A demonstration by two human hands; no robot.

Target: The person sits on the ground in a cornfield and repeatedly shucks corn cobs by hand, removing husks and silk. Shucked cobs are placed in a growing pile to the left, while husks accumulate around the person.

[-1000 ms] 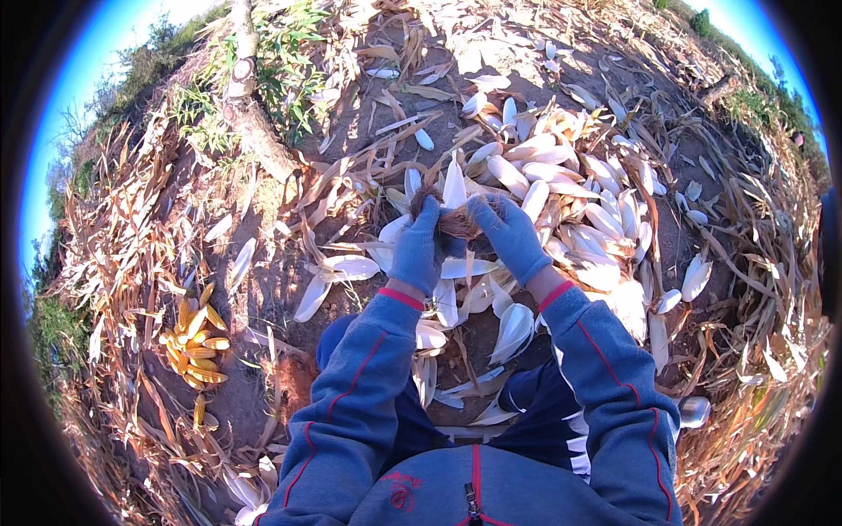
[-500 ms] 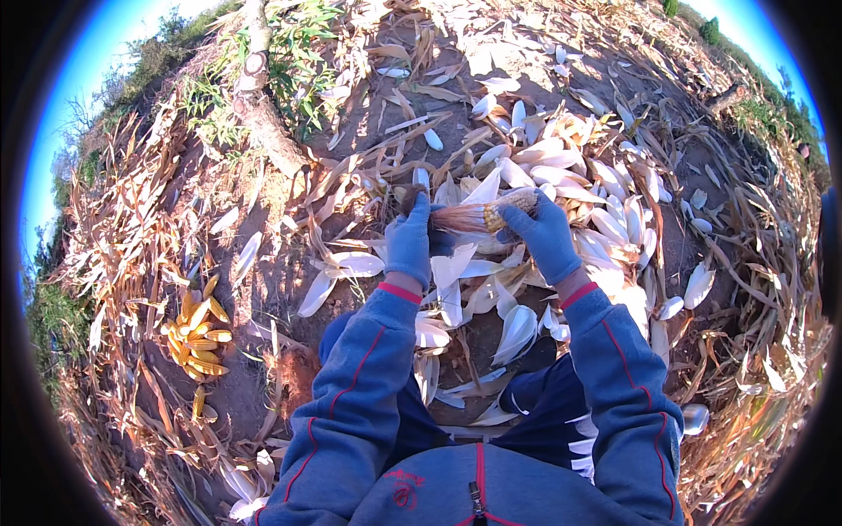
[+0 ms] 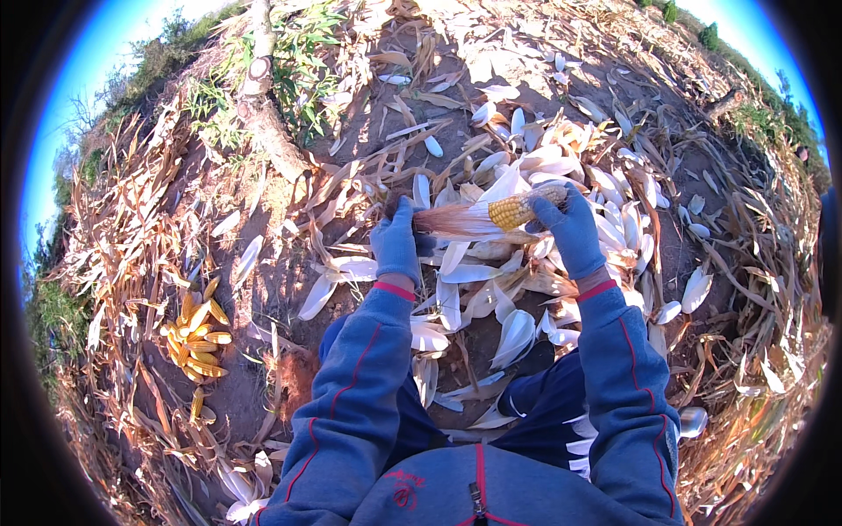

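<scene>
An ear of corn (image 3: 510, 211) with bared yellow kernels lies sideways between my gloved hands. My right hand (image 3: 566, 224) is closed around its far right end. From the left end of the ear stretches a reddish-brown tuft of corn silk (image 3: 449, 220) with pale husk along it. My left hand (image 3: 399, 242) is closed on the tip of this tuft; its fingertips are partly hidden. Both hands are above a heap of pale, loose corn husks (image 3: 545, 165).
At the left, a small pile of husked yellow ears (image 3: 196, 336) rests on the soil. A tree trunk (image 3: 263, 118) with green leaves rises at the far left. Dry stalks (image 3: 118, 280) lie all around. A shiny, rounded object (image 3: 693, 422) sits by my right elbow.
My hands have moved apart, the right one rightward and the left one slightly leftward. More yellow kernels show, and the silk and husk are stretched longer between the hands.
</scene>
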